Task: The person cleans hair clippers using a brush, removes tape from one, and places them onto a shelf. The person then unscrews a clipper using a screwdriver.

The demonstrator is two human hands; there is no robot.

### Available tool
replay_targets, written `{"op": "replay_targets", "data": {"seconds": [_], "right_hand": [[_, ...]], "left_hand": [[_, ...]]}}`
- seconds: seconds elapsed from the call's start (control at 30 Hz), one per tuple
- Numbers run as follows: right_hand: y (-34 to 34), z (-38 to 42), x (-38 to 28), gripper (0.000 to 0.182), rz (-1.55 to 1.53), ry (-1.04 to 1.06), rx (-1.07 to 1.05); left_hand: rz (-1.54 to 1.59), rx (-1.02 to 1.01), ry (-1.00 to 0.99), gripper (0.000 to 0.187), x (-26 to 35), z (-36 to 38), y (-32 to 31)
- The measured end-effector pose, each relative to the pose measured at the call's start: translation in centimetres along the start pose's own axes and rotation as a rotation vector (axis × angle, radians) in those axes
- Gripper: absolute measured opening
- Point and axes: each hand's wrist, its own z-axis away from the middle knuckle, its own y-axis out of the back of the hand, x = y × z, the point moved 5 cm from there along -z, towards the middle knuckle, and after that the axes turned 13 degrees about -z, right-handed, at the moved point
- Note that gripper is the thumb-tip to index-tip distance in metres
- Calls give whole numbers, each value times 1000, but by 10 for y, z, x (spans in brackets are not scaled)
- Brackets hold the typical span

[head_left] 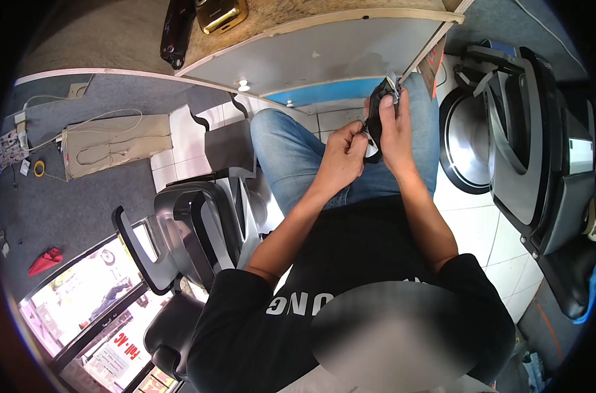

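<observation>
A dark, elongated object (375,111) is held upright over my lap, with pale and silvery bits showing at its top end and lower edge. My right hand (395,131) is wrapped round its right side, thumb lying along it near the top. On the other side, my left hand (343,157) is closed in a pinch at the object's lower left edge. What sits between the left fingertips is too small to make out. Both hands are above my jeans (288,154), close together.
A wooden counter (114,49) with a black clipper-like device (177,33) and a gold one (220,14) stands ahead, with drawer fronts below. Salon-type chairs (209,216) (540,131) flank me. Cardboard (118,145) and a red cloth (46,261) lie at left.
</observation>
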Motion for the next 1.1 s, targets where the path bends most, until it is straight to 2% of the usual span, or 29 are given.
{"op": "replay_targets", "data": {"seconds": [0.17, 0.27, 0.37, 0.47, 0.57, 0.67, 0.77, 0.87, 0.97, 1.07, 1.1], "right_hand": [[-9, -2, -6, 43, -193, -77, 11], [-7, -3, -6, 49, -222, -52, -78], [-6, -5, -6, 55, -263, -70, -102], [-5, -6, -2, 68, -292, -119, -96], [2, -7, 6, 68, -354, -136, -103], [1, -9, -1, 60, -380, -139, -112], [-4, -11, -7, 60, -309, -89, -140], [-3, -12, -6, 62, -290, -91, -172], [-8, -10, -5, 67, -353, -124, -97], [-11, -10, -3, 61, -273, -62, -44], [-13, -10, -1, 57, -234, -111, -23]], "left_hand": [[74, 59, -30, 26, -2, 5, -4], [12, 119, -116, 26, -6, 8, -6], [50, 129, -98, 26, -5, 9, -9], [45, 145, -123, 26, -3, 10, -12], [-28, 123, -127, 25, 0, 8, -10], [-57, 39, -15, 26, 13, 8, -5], [-66, 28, 8, 34, 16, 5, 0], [-296, 86, -132, 39, 11, -4, 2], [-66, -16, 14, 41, 26, 2, 3], [-53, 63, 7, 39, 25, 0, 3], [-86, 95, -60, 38, 23, -2, 3]]}}
